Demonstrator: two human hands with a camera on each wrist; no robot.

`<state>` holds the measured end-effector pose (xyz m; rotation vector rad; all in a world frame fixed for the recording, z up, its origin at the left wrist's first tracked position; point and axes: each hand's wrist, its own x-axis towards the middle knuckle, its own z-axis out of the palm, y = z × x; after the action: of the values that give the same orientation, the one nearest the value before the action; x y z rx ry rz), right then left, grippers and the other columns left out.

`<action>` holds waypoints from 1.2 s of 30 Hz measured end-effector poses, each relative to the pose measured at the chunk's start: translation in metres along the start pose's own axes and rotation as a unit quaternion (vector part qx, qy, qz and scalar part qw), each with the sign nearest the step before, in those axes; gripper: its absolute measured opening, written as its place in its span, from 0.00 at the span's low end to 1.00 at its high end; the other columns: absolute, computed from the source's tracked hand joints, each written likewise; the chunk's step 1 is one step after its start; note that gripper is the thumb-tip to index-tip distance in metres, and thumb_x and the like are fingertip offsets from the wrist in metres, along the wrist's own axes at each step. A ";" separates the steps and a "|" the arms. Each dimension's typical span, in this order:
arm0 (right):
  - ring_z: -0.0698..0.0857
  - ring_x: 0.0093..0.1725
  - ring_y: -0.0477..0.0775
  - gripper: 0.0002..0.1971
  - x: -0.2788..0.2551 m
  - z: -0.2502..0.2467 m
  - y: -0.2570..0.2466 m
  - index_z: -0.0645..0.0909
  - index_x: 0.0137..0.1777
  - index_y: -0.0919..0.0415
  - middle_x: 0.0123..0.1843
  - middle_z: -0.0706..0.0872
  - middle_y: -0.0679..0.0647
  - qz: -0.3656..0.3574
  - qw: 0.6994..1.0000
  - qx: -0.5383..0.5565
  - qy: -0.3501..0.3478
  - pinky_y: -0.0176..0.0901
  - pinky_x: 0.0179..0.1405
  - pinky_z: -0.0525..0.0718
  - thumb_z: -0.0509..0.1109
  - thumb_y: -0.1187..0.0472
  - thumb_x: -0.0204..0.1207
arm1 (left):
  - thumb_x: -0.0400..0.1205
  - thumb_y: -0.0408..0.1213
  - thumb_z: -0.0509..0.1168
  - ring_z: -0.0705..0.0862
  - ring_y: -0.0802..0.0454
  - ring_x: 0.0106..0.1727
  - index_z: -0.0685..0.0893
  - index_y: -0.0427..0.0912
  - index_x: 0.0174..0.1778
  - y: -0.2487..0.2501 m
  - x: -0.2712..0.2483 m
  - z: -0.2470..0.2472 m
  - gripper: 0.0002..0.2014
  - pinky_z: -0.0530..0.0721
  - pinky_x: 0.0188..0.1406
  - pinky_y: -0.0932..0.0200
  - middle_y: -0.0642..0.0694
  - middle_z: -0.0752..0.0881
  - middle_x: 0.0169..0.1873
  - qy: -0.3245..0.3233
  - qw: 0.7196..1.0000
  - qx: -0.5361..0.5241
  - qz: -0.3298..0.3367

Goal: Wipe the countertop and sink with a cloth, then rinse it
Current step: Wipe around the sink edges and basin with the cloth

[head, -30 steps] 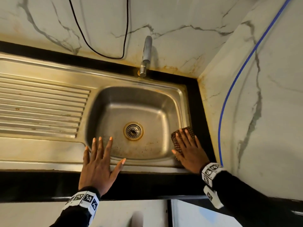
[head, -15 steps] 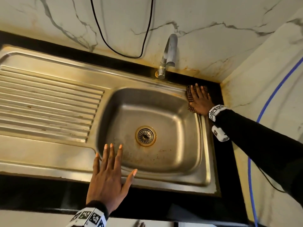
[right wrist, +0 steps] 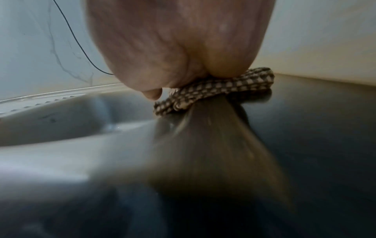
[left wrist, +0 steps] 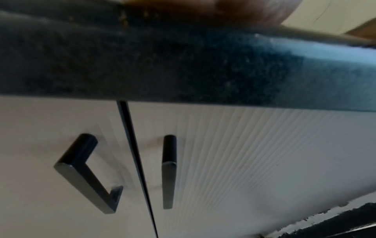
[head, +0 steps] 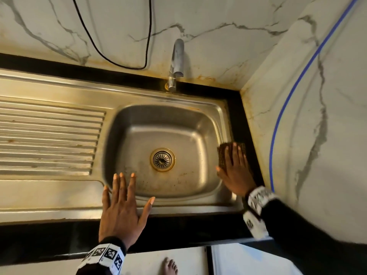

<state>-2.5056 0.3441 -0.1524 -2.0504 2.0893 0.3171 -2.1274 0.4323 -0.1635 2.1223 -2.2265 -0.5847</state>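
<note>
A brown checked cloth (head: 223, 155) lies folded on the right rim of the steel sink (head: 127, 97), partly over the black countertop (head: 248, 135). My right hand (head: 234, 167) lies flat on it with straight fingers, pressing it down. The right wrist view shows the cloth (right wrist: 213, 90) squeezed under the palm (right wrist: 179, 48). My left hand (head: 121, 203) rests flat with spread fingers on the sink's front rim, fingertips reaching over the basin edge. The left wrist view shows only the countertop's front edge (left wrist: 183, 67) and a sliver of the hand.
A steel tap (head: 175, 62) stands behind the basin, with a drain (head: 162, 159) in the bowl's middle. A ribbed draining board (head: 47, 135) lies to the left. Marble walls close the back and right; a black cable (head: 111, 36) and a blue cable (head: 294, 92) hang there. White cupboard doors (left wrist: 244, 153) below.
My right hand has slid the cloth along the right rim, from the far corner by the tap back toward the front. The left hand stayed on the front rim.
</note>
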 end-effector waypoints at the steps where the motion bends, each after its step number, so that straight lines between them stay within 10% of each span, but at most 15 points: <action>1: 0.54 0.87 0.76 0.44 -0.036 0.011 0.004 0.53 0.88 0.69 0.88 0.53 0.75 0.024 0.999 0.023 0.019 0.69 0.86 0.56 0.45 0.35 0.84 | 0.84 0.74 0.35 0.37 0.43 0.91 0.39 0.47 0.91 0.000 0.000 0.000 0.46 0.47 0.90 0.35 0.39 0.45 0.90 -0.003 1.000 0.005 0.001; 8: 0.43 0.90 0.65 0.39 -0.171 0.034 0.033 0.42 0.90 0.61 0.91 0.40 0.65 0.050 0.997 0.059 -0.007 0.53 0.88 0.40 0.34 0.36 0.87 | 0.84 0.73 0.35 0.41 0.42 0.91 0.47 0.43 0.92 0.003 -0.001 -0.001 0.47 0.48 0.89 0.35 0.37 0.51 0.90 -0.002 1.000 0.017 0.005; 13: 0.57 0.87 0.75 0.47 -0.064 0.012 0.033 0.55 0.89 0.64 0.88 0.55 0.74 0.075 0.996 0.055 -0.007 0.63 0.85 0.55 0.42 0.27 0.82 | 0.84 0.73 0.35 0.41 0.42 0.91 0.46 0.43 0.91 0.004 -0.001 -0.001 0.46 0.48 0.89 0.34 0.37 0.49 0.90 0.003 1.000 0.015 0.004; 17: 0.36 0.89 0.65 0.47 0.048 -0.032 0.036 0.35 0.90 0.53 0.90 0.33 0.65 0.120 0.988 0.085 -0.055 0.62 0.88 0.39 0.51 0.28 0.82 | 0.84 0.73 0.37 0.43 0.42 0.91 0.50 0.41 0.91 0.005 0.002 -0.001 0.47 0.48 0.89 0.35 0.36 0.52 0.90 0.014 1.000 0.021 0.004; 25: 0.40 0.90 0.65 0.54 -0.059 0.000 0.023 0.37 0.90 0.54 0.91 0.37 0.64 0.112 0.990 0.053 -0.062 0.62 0.86 0.42 0.41 0.21 0.70 | 0.85 0.72 0.39 0.46 0.41 0.91 0.53 0.40 0.91 0.005 -0.003 -0.003 0.46 0.52 0.89 0.34 0.35 0.55 0.89 0.003 1.000 0.027 0.009; 36: 0.32 0.88 0.64 0.63 0.155 -0.075 0.025 0.30 0.89 0.52 0.89 0.30 0.63 0.140 0.985 0.070 -0.073 0.64 0.87 0.36 0.55 0.15 0.68 | 0.85 0.73 0.38 0.45 0.41 0.91 0.54 0.40 0.90 0.004 0.001 0.000 0.47 0.52 0.89 0.33 0.35 0.54 0.89 -0.001 0.999 0.044 -0.001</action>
<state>-2.5331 0.1743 -0.1248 -1.6064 2.2370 0.3414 -2.1313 0.4309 -0.1628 2.1651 -2.2922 -0.4974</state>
